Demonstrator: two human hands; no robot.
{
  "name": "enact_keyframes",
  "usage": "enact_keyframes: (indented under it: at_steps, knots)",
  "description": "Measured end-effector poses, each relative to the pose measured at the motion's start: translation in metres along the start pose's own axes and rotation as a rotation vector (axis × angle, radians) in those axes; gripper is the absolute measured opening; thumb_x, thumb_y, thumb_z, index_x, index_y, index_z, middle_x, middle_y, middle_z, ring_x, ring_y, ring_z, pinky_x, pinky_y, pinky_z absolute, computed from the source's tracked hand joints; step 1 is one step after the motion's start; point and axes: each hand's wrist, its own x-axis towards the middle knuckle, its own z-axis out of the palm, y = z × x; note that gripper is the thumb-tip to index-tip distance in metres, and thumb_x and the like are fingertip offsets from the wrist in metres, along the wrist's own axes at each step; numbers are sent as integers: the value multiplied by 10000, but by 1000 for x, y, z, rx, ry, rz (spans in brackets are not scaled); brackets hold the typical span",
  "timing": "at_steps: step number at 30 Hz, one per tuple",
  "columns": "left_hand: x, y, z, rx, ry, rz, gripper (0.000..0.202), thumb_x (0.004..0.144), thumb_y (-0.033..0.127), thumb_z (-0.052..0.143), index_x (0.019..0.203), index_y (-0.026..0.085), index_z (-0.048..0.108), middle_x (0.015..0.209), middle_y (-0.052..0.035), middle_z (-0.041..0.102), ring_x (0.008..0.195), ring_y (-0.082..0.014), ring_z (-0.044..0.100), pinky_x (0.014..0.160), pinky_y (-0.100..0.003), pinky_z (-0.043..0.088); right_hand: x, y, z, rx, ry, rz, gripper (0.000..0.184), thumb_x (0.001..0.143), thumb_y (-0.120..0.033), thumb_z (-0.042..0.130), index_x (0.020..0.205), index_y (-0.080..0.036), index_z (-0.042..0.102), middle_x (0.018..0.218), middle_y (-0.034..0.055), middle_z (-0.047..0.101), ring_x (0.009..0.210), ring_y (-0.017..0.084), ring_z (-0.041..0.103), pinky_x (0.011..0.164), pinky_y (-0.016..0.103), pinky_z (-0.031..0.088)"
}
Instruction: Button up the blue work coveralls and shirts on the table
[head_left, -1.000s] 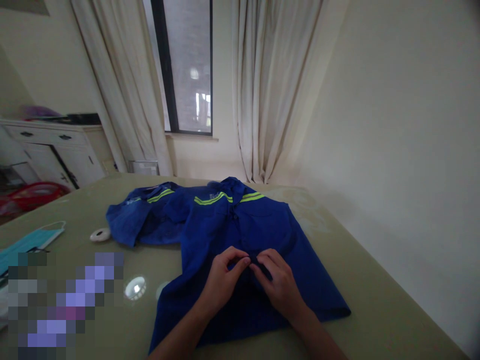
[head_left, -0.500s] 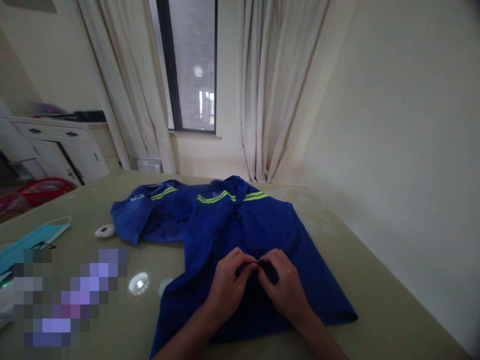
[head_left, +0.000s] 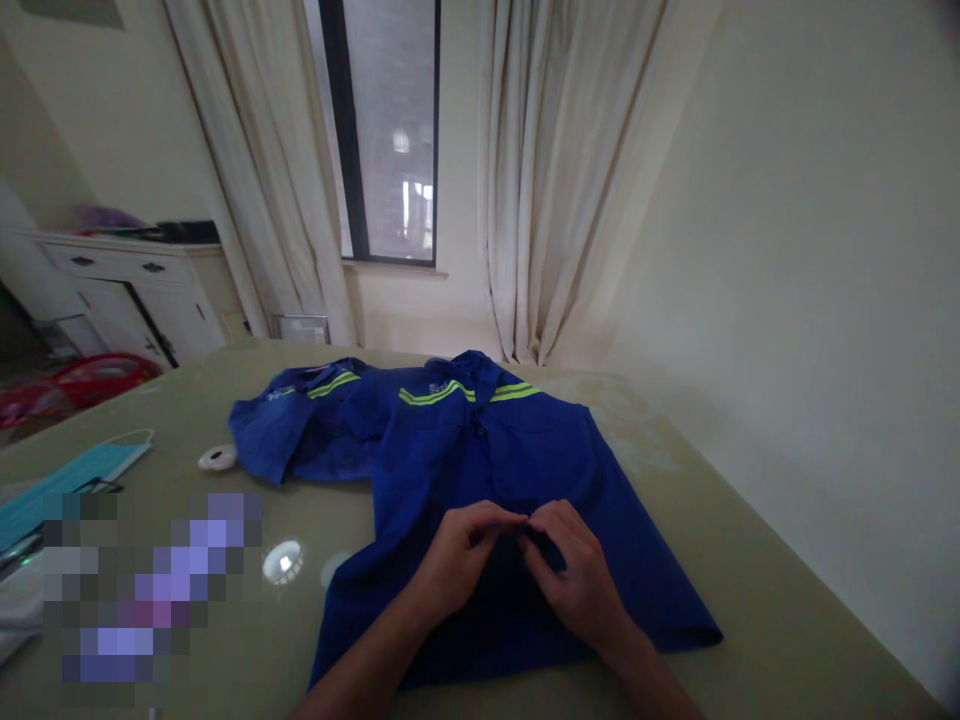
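Note:
A blue work shirt with yellow-green stripes across the chest lies spread on the table, its collar toward the window. Over its front placket, my left hand and my right hand meet fingertip to fingertip. Both pinch the shirt's front edge between thumb and fingers; any button there is hidden by the fingers. Left of this shirt, a second blue garment with the same stripes lies bunched and touches it.
The table has a glossy greenish top and runs along the wall at right. A small white round object sits beside the bunched garment. A light-blue face mask lies at left, near a pixelated patch. Curtains hang behind.
My left fingers have straightened a little and shifted right against my right fingertips. The view has moved slightly; both garments lie as before.

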Motion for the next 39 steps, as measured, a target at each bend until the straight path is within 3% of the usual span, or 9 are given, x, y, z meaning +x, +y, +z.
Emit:
enact_keyframes:
  at_steps: [6,9,12,15,24,30,34,36,39]
  knots:
    - [-4,0,2,199,-8,71,387,909,42,558,1124,274,780,1023,-7,800,948,-165,745,864,-258,554,3,-1,1,137,9,197,68,920,-219,608,856,-223,584,834,16,620,804,193,593,736,308,462]
    - [-6,-1,3,336,-20,182,373,958,73,535,1202,270,737,1169,-23,766,1071,-168,716,962,-285,545,6,0,0,300,-63,317,55,910,-261,621,881,-218,635,842,9,660,809,193,621,748,299,480]
    - [-9,0,4,436,-33,268,329,1001,128,514,1245,257,691,1223,-37,732,1111,-158,690,992,-282,536,7,0,-3,399,-112,361,96,920,-302,626,902,-214,661,872,12,684,841,198,638,777,302,494]
    - [-10,1,4,498,-26,295,316,1001,112,490,1242,233,656,1150,-45,733,1058,-160,691,951,-278,549,8,-1,-8,335,-114,374,155,939,-355,643,875,-216,662,849,10,673,818,194,631,753,296,486]
    - [-9,3,2,456,-46,136,335,927,64,520,1197,226,635,1104,-41,731,1002,-184,698,908,-303,541,6,0,-14,122,-122,164,97,1006,-305,592,983,-242,663,982,40,676,939,208,635,859,320,495]
    - [-4,4,6,109,-12,-58,201,936,197,583,1101,198,698,1055,-62,769,964,-197,724,883,-308,555,6,3,-14,175,-80,125,61,986,-279,635,991,-241,683,970,38,685,920,193,650,842,305,509]
    - [-2,4,7,-151,-94,-159,172,918,292,634,1031,178,698,1007,-65,765,943,-205,713,860,-311,553,10,0,-25,283,-126,149,59,946,-291,699,963,-245,733,938,26,684,894,179,655,823,290,508]
    - [-3,10,7,-133,-138,-170,152,908,280,630,1009,181,685,978,-51,749,906,-187,696,801,-281,541,12,-2,-36,344,-219,189,85,941,-314,704,928,-247,755,950,27,677,909,181,653,834,293,503]
    - [-10,23,9,82,-176,-121,96,859,180,600,940,197,648,823,0,684,739,-137,627,652,-225,476,15,0,-45,414,-294,280,231,982,-383,630,848,-228,736,909,27,679,885,183,649,830,303,498]
